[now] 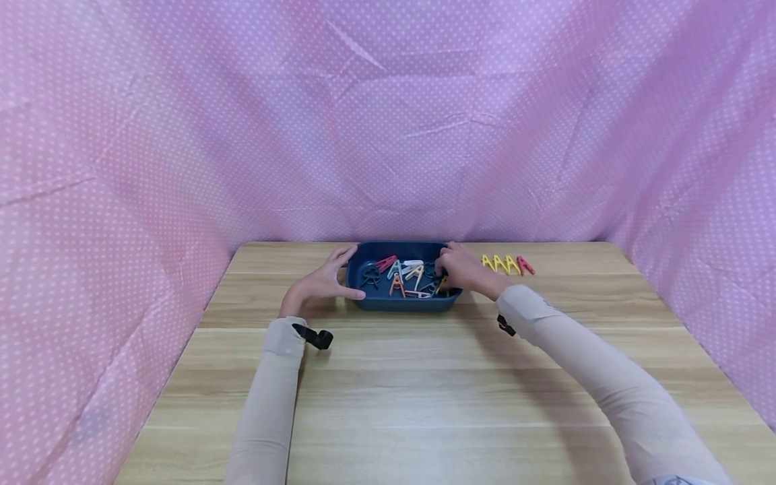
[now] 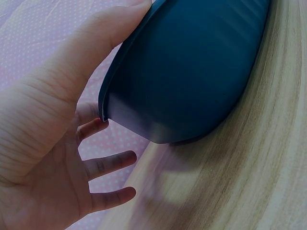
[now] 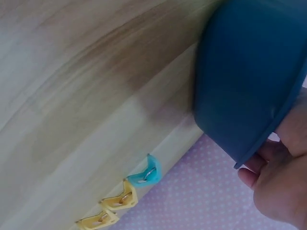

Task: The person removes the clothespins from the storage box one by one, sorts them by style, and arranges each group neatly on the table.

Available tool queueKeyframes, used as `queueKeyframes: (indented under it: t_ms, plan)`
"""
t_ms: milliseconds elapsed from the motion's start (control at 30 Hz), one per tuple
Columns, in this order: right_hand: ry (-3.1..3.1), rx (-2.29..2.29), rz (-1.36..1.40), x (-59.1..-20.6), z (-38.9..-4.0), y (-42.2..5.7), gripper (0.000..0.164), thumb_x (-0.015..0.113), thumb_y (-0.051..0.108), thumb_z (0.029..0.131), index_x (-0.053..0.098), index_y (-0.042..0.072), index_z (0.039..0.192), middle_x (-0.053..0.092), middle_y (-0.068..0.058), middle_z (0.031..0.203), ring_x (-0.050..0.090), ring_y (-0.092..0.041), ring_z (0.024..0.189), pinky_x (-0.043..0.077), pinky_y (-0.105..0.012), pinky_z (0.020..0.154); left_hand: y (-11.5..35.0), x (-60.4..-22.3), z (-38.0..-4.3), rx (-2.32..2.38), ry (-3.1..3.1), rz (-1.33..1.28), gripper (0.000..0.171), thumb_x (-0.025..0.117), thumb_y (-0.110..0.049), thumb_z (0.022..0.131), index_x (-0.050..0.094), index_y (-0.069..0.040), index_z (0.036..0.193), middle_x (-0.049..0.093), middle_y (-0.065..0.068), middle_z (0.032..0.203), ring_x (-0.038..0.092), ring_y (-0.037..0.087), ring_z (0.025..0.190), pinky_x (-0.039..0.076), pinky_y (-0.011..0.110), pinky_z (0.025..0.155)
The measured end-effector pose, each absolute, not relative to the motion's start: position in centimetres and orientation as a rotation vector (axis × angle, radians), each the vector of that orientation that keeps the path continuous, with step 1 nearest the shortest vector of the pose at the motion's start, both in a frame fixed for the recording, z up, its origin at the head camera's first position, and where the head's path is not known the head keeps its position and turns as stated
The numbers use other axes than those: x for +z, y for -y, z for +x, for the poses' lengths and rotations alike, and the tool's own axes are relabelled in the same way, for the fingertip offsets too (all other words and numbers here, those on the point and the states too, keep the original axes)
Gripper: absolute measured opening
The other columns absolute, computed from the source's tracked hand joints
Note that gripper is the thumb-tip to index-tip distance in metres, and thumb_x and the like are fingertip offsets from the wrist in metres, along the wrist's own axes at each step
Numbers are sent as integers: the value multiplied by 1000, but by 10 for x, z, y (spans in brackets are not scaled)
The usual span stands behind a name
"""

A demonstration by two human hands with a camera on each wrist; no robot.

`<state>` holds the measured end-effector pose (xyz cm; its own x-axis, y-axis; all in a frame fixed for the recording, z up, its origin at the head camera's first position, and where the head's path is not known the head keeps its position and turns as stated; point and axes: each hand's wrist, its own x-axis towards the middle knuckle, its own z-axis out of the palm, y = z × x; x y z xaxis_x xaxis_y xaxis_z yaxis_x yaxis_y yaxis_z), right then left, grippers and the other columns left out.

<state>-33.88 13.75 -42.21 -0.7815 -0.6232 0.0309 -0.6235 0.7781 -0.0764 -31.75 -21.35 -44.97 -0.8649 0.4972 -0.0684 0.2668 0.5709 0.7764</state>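
A dark blue plastic tub sits near the table's back edge with several clothes pegs in it, among them a red peg, an orange peg and dark green pegs. My left hand holds the tub's left end, thumb on the rim, with some fingers spread outside it in the left wrist view. Reaching over the right end, my right hand has its fingers down inside the tub, close to a yellow peg. The tub wall hides those fingertips; whether they pinch a peg I cannot tell.
Right of the tub, several yellow pegs and a red peg stand in a row along the back of the wooden table. The right wrist view adds a turquoise peg at the row's tub end. Pink dotted cloth hangs behind.
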Motion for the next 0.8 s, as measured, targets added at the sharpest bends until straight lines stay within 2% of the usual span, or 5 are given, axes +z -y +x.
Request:
queueKeyframes:
  t_ms: [233,567,800]
  plan:
    - [2907,95,1144,-421,-334,-133,13,90,17,76,78,13,80,71,-7,97,53,-24,89,46,-39,81,214,-449,-317,1178,-2531,624,118,86,-44,80,8,-22,166,0,3,171,13,33,157,18,64,124]
    - [2884,143,1238,-425,-332,-129,14,88,11,78,83,13,91,72,-7,98,53,-24,90,44,-39,80,213,-449,-318,1165,-2532,619,120,86,-47,79,8,-22,166,0,4,172,12,35,158,18,66,123]
    - [2845,191,1302,-426,-332,-127,10,89,12,77,83,14,84,71,-5,95,49,-23,87,43,-40,81,213,-446,-316,1168,-2530,614,119,86,-46,79,7,-23,166,0,4,172,13,35,157,19,67,122]
